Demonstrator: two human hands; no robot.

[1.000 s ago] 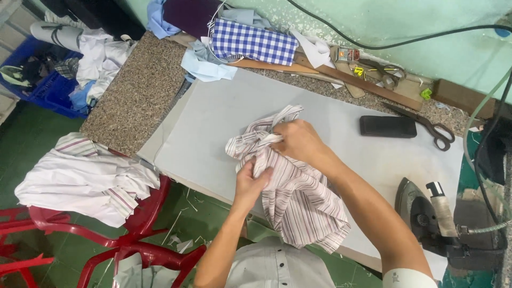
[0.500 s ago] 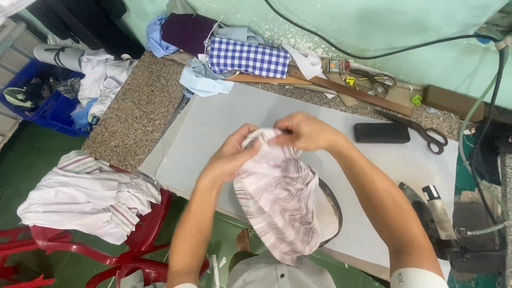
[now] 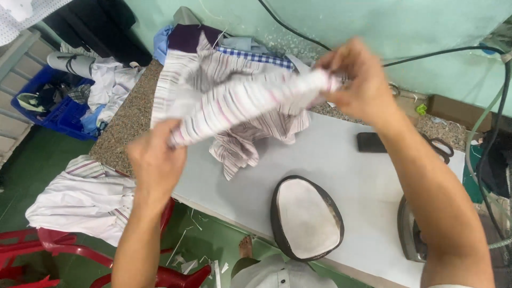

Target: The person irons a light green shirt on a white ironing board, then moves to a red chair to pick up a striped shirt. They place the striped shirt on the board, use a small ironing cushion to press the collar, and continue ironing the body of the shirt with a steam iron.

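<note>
Cloth is what we have in both hands: a striped shirt, light and limp, lifted above the white worktop with its loose end sagging toward 6 o'clock. Our left hand has its grip closed on the lower end at 8 o'clock, and our right hand pinches the other end at 2 o'clock. We judge it soft and prone to slipping through loose fingers, so a folded edge or seam is best pinched. An oval pressing pad lies below at 5 o'clock.

Both hands stretch a striped shirt above the board.
</note>
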